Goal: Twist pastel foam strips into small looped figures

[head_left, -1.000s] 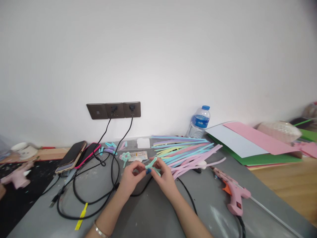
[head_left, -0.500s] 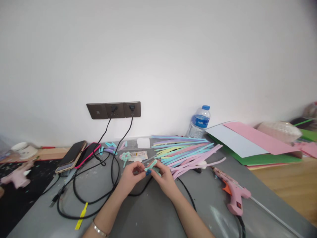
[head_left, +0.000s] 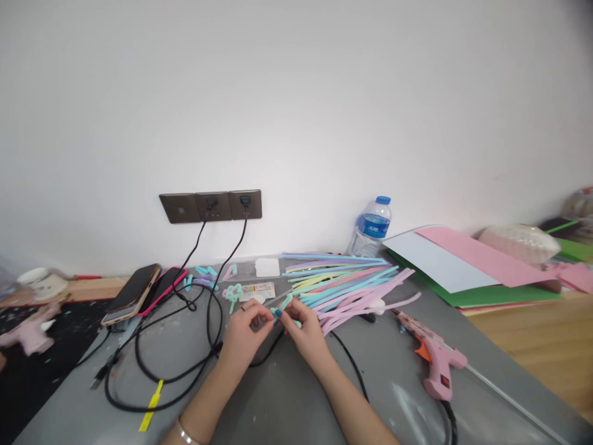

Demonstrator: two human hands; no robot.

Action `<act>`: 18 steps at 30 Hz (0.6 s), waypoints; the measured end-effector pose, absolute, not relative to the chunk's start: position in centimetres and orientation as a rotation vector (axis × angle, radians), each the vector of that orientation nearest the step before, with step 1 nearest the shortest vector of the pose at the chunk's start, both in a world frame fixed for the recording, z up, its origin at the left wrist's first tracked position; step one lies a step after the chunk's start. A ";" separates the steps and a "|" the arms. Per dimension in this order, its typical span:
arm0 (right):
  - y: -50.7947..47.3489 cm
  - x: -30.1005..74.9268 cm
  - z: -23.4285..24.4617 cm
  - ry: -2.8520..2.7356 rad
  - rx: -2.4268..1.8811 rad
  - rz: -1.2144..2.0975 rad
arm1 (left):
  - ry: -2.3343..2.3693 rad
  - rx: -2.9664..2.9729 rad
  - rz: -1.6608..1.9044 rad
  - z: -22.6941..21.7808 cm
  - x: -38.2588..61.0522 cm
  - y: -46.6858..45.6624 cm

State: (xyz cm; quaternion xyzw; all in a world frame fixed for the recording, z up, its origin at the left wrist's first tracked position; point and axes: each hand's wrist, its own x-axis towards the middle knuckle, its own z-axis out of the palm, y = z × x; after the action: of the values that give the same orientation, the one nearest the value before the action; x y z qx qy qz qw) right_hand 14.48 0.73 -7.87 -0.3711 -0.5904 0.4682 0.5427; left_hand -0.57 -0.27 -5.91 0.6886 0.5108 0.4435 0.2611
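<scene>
Between my fingertips is a mint-green pipe cleaner, bent, with its lower part mostly covered by the fingers. My left hand pinches it from the left, a ring on one finger. From the right, my right hand pinches the same piece, its thumb pressed close to the left fingertips. Just beyond my left hand lies a flower shape of bent pipe cleaners, mint green with some pink. A spread bundle of pastel pipe cleaners lies beyond my right hand.
A pink glue gun lies at the right, near coloured paper sheets. A water bottle stands by the wall. Black cables loop across the left of the table, beside two phones. Short pipe cleaner pieces lie behind.
My fingers have shifted their pinch on the mint-green pipe cleaner; the right thumb has moved up over it. My left fingers have curled a little more. The view has shifted slightly.
</scene>
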 end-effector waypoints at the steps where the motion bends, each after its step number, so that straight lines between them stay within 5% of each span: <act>1: 0.8 14.5 -7.9 -1.396 -0.891 1.134 | 1.393 1.950 1.201 -5.8 -0.6 -0.4; 18: 0.8 14.8 -8.1 -1.493 -1.067 1.081 | 1.236 2.390 1.143 -5.8 -2.6 0.2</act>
State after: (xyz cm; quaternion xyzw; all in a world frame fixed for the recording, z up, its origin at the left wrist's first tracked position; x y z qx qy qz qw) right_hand 14.78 0.78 -8.11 -0.4383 -0.6134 0.4438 0.4845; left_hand -2.61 0.16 -5.79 0.8128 0.4202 0.3886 0.1090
